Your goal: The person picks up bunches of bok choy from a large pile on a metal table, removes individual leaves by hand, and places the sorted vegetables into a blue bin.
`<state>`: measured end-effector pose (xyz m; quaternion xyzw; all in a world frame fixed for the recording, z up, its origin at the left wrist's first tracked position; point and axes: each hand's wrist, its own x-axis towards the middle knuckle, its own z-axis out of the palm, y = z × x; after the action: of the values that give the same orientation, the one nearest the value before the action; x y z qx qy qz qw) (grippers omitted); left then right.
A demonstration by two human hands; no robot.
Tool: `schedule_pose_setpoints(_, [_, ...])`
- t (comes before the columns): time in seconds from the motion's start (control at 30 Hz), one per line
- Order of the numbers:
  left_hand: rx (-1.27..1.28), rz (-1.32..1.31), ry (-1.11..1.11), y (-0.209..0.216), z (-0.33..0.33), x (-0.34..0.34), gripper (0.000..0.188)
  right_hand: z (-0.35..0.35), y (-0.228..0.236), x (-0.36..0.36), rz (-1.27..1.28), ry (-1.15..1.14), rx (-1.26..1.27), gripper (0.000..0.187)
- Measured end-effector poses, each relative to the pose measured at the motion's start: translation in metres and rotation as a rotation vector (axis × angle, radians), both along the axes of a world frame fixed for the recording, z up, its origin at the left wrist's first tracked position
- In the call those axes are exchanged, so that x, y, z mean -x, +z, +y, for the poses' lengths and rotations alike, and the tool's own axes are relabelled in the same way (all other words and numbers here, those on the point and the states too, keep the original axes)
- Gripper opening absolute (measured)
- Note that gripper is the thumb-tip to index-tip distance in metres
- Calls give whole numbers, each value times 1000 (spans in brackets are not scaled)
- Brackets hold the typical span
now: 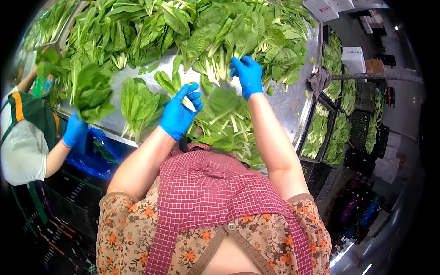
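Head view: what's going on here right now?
The person's left hand holds a small leafy green with a pale stem. Their right hand is at the stems of the large pile of greens on the metal table; whether it grips any is unclear. At left, a co-worker's gloved hand holds a leafy bunch.

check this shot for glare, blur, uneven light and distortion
Head view: pale glare on the metal table, whose near-left edge bows from fisheye distortion; light bright on the pile of leafy greens, dimmer around the dark crates at right; left hand and right hand fairly sharp; corners black.
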<state>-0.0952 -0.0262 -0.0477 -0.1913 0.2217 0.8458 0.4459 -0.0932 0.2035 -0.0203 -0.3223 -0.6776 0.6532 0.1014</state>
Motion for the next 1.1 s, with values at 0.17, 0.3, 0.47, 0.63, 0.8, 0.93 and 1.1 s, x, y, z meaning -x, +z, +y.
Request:
schedule_pose_setpoints(0.17, [-10,133,-13,7,30,-2,34,-35,18,-51,-1,104,174,23])
schedule_pose_setpoints(0.3, [329,338,-24,22,45,-11,36,-59,14,-78,39,73,256,24])
schedule_pose_setpoints(0.47, [293,436,-216,32,40,-16,25,-69,17,-92,77,91,248,22])
schedule_pose_setpoints(0.63, [393,454,-238,29,36,-18,25,-62,-6,-100,70,127,-132,22])
schedule_pose_setpoints(0.8, [370,449,-234,38,36,-23,26,-67,3,-103,76,240,-451,24])
schedule_pose_setpoints(0.93, [360,480,-259,39,33,-27,27,-67,9,-110,19,282,-295,24])
schedule_pose_setpoints(1.1, [382,485,-298,42,32,-30,26,-78,29,-116,5,219,-141,26])
